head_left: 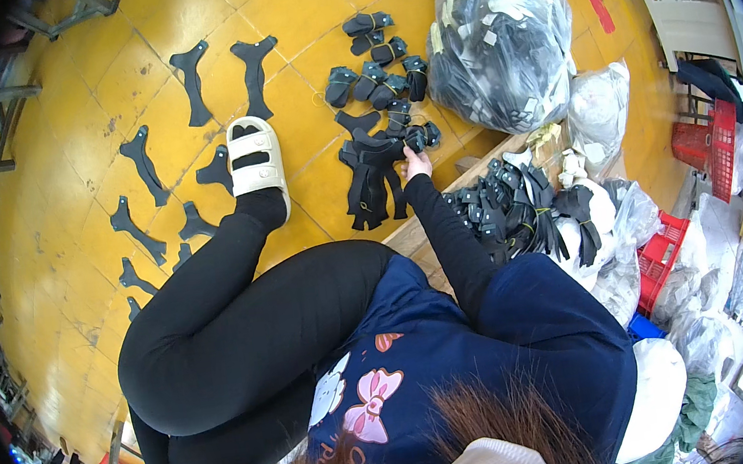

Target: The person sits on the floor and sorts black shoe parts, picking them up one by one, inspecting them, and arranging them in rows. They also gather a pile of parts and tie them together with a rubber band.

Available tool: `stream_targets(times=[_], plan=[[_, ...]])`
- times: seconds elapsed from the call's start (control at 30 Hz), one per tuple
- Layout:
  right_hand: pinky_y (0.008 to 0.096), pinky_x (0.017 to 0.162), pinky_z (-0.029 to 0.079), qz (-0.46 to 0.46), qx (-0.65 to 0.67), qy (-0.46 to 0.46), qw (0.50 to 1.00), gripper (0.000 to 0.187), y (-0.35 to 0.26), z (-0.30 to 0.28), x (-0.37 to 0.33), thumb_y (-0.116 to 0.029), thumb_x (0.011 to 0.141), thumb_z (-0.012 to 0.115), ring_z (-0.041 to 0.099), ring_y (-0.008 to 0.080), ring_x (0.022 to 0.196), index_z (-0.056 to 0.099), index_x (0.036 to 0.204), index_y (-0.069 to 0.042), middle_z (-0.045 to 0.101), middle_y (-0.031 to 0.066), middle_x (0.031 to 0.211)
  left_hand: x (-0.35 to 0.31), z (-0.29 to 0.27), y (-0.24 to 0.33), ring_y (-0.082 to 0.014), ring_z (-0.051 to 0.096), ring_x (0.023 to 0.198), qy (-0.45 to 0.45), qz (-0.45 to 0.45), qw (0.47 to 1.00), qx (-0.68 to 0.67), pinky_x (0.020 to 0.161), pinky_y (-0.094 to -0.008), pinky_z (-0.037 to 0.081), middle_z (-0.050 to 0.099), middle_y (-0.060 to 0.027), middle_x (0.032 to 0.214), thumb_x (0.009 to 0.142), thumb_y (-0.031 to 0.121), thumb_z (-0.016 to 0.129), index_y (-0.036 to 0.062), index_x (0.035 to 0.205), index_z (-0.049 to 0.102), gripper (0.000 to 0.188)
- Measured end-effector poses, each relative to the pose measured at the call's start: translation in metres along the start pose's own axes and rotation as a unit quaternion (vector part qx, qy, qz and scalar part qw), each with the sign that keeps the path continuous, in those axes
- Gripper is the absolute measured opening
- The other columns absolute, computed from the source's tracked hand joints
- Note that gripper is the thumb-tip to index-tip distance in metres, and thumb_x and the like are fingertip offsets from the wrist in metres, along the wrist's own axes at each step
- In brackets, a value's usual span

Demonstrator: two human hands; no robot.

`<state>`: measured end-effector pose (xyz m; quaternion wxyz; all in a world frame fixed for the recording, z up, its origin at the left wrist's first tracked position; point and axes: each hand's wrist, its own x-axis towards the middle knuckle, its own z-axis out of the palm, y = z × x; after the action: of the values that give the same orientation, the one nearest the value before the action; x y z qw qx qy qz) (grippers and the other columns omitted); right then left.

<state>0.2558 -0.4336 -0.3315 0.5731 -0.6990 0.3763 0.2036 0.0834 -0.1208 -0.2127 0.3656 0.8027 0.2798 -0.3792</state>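
Observation:
My right hand (416, 163) reaches forward with its fingers closed on the edge of a bundle of black cut pieces (416, 140). It is at the right side of a loose pile of black Y-shaped pieces (372, 181) on the yellow floor. Just beyond lie several rolled black bundles (370, 79), some tied with yellow bands. Single black Y-shaped pieces (144, 166) are spread flat on the floor to the left. My left arm runs down at the lower left behind my leg, and its hand does not show.
A large clear bag of dark pieces (502, 47) stands at the far right, with a smaller bag (598, 114) beside it. More black bundles (502, 212) lie heaped next to my right forearm. Red baskets (663, 261) stand at right. My foot in a cream sandal (257, 167) rests among the pieces.

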Motion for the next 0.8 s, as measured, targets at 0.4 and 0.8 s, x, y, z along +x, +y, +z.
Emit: stream_targets(times=[0.4, 0.8], plan=[[0.0315, 0.039, 0.040, 0.067, 0.123, 0.100, 0.985, 0.028, 0.018, -0.017, 0.006, -0.017, 0.083, 0.064, 0.052, 0.0174, 0.050, 0.050, 0.098, 0.002, 0.054, 0.0088, 0.066, 0.003, 0.001, 0.009, -0.0297, 0.061, 0.096, 0.002, 0.014, 1.000, 0.016, 0.084, -0.0377, 0.047, 0.064, -0.0149, 0.102, 0.086, 0.023, 0.054, 0.0067, 0.118, 0.054, 0.036], [0.0368, 0.076, 0.047, -0.262, -0.179, 0.057, 0.947, 0.052, -0.017, 0.008, -0.042, -0.001, 0.077, 0.062, 0.062, 0.0243, 0.079, 0.049, 0.124, -0.018, 0.064, 0.0134, 0.088, -0.005, 0.000, -0.005, -0.0297, 0.061, 0.095, 0.000, 0.003, 1.000, 0.021, 0.083, -0.0382, 0.048, 0.064, -0.0142, 0.102, 0.086, 0.023, 0.054, 0.0077, 0.117, 0.055, 0.035]])
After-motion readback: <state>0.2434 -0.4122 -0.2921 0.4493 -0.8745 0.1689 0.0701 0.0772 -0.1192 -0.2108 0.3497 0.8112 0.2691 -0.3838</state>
